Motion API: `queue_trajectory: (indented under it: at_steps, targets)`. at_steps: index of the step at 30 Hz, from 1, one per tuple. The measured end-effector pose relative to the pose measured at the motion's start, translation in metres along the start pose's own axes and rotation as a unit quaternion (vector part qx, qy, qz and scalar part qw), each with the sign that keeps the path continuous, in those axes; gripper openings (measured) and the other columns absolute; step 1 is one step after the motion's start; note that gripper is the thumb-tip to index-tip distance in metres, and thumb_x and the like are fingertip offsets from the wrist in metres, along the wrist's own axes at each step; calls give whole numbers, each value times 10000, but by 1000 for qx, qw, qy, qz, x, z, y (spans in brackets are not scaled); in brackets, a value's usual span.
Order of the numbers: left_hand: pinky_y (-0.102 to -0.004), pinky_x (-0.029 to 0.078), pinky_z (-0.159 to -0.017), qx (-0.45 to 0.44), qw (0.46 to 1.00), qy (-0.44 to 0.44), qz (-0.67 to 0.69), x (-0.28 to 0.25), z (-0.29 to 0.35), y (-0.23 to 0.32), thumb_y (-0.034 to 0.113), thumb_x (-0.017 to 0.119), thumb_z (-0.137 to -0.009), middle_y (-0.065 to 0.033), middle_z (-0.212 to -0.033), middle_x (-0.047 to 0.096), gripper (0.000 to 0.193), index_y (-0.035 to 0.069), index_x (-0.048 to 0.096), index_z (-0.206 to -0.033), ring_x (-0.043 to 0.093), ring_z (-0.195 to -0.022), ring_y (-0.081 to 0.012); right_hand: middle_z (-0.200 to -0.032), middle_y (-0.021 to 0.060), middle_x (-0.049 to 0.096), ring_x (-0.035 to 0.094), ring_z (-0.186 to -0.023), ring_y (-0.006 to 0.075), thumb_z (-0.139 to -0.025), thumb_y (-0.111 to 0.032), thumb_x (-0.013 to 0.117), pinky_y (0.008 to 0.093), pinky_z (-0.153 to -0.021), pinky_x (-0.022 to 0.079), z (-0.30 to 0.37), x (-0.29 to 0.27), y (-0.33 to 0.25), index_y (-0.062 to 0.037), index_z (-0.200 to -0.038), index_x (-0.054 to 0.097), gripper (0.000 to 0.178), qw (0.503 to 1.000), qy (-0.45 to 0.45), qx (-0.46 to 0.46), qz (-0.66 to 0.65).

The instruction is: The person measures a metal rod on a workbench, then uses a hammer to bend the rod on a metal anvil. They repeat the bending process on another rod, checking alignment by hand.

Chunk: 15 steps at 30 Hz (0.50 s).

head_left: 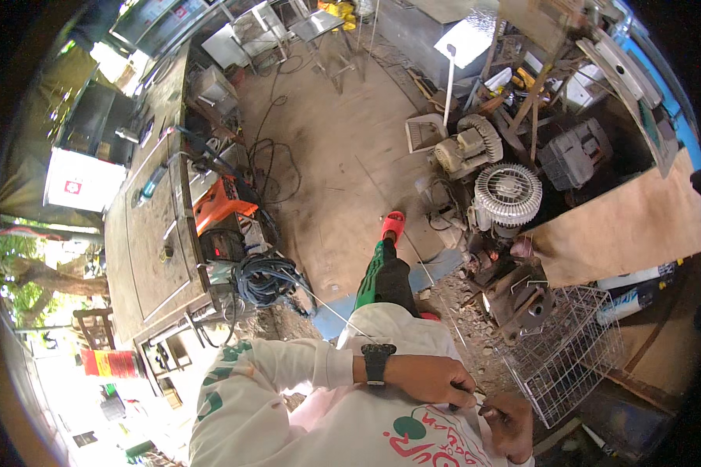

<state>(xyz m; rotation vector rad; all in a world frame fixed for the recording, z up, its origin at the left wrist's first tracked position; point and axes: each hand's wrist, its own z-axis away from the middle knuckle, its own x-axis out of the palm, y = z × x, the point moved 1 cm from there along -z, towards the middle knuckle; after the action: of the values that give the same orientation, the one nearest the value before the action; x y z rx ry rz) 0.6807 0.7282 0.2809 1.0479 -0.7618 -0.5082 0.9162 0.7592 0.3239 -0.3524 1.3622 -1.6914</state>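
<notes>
We identify a dusty brown floor (331,148) running up the centre. Along its left side we locate a long workbench (144,268) with a worn top; beyond its outer edge stands a wooden chair (95,327). Bright daylight enters at the left, where we observe green foliage (25,302) below an olive-brown sheet (23,159). At the far end we note a small table (315,26); at the right, a plywood board (623,222).

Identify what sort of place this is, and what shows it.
Likely a small repair or fabrication workshop: a long workbench on the left, a bundle of coiled dark cable at its near end, and on the right a finned round machine, perhaps a motor or blower.
</notes>
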Motion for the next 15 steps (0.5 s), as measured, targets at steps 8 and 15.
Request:
queue_trajectory:
  at_steps: [8, 15]
  targets:
    - [-372, 453, -693, 13, 997, 73, -17, 3, 19, -5, 369, 527, -987, -129, -759, 628, 403, -16, 622, -912, 573, -697, -208, -672, 155, 605, 598, -590, 276, -850, -111, 648, 378, -561, 435, -46, -12, -29, 7, -816, 646, 123, 979, -129, -130, 93]
    - [-402, 474, -719, 30, 991, 130, -34, -2, 32, 3, 353, 548, -957, -147, -833, 677, 355, 16, 660, -970, 642, -762, -285, -660, 195, 548, 548, -587, 276, -910, -143, 573, 398, -566, 412, -56, 5, -66, 30, -760, 601, 231, 986, -156, 29, 45]
